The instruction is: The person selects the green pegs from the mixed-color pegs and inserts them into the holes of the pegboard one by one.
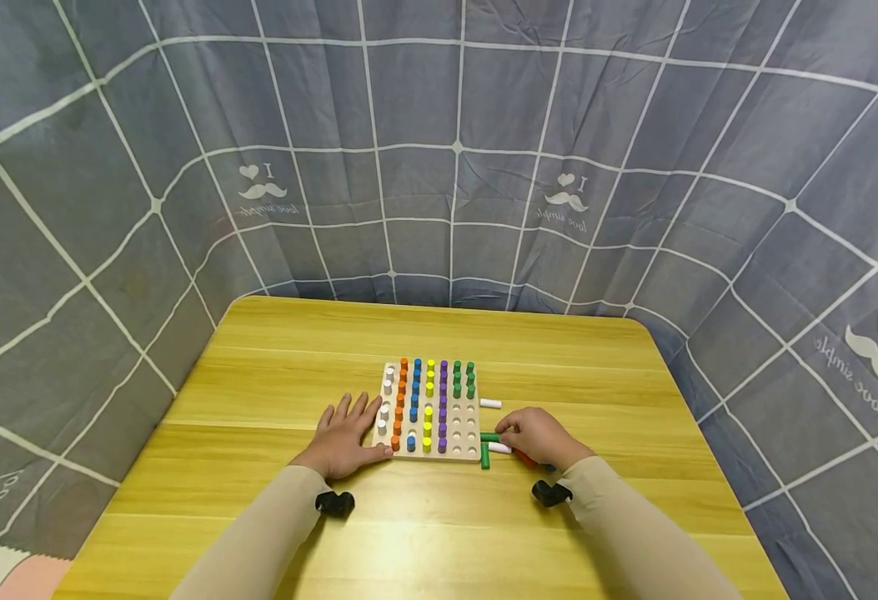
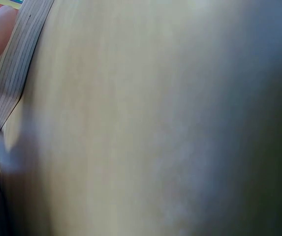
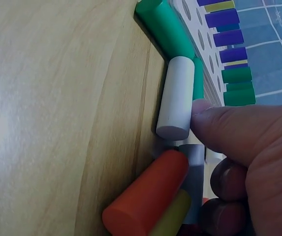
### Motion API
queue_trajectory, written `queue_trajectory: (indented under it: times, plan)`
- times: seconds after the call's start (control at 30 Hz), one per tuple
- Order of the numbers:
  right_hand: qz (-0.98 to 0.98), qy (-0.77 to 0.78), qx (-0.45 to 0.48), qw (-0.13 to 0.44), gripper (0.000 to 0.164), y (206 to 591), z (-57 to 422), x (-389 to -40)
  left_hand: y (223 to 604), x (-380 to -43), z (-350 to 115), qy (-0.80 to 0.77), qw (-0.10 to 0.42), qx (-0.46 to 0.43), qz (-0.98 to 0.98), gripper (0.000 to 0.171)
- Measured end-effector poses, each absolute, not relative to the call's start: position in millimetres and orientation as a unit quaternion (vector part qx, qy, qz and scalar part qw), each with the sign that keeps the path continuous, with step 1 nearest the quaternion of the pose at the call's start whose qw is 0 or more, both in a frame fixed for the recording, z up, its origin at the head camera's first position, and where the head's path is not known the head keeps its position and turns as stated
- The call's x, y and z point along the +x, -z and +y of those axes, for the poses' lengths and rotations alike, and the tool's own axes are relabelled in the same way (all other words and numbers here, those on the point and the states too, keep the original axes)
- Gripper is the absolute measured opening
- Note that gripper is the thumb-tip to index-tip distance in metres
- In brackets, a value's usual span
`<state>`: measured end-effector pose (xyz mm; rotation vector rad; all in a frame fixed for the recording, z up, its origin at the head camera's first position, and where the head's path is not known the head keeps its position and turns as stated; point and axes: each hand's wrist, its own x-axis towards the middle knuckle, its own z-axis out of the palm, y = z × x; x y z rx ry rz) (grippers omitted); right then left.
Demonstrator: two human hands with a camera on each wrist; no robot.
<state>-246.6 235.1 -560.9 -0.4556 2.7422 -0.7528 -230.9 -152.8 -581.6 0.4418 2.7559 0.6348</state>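
Observation:
A wooden pegboard (image 1: 464, 451) lies on the table, holding columns of white, orange, blue, yellow, purple and green pegs. My left hand (image 1: 346, 440) rests spread at its left side, thumb at the near corner; in the left wrist view the thumb (image 2: 0, 34) touches the board's layered edge (image 2: 20, 59). Right of the board, my right hand (image 1: 539, 437) pinches one end of a green peg (image 1: 489, 437). Close by lie another green peg (image 1: 485, 456) and a white peg (image 1: 499, 447). In the right wrist view the thumb (image 3: 219, 123) shows, while the index fingertip is hidden.
Another white peg (image 1: 490, 403) lies beside the board's right edge. Under the right hand are an orange peg (image 3: 145, 194), a yellow peg (image 3: 172, 214) and a greyish peg (image 3: 194, 177). A grey checked curtain (image 1: 416, 192) surrounds the wooden table (image 1: 423, 533).

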Motion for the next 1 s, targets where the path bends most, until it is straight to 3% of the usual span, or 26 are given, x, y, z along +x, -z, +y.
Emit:
queue_trajectory:
  times: [0.53,1.0]
  plan:
    - [0.961,0.207,-0.143,0.118,0.014,563.0,228.8,-249.0,581.5,-228.7,-152.2,-0.244,0.121,0.163,0.948,0.105]
    - [0.953,0.244,-0.13,0.123,0.012,562.5,230.1,-247.7,577.5,-229.2,-152.0,-0.219,0.137,0.155,0.953,0.103]
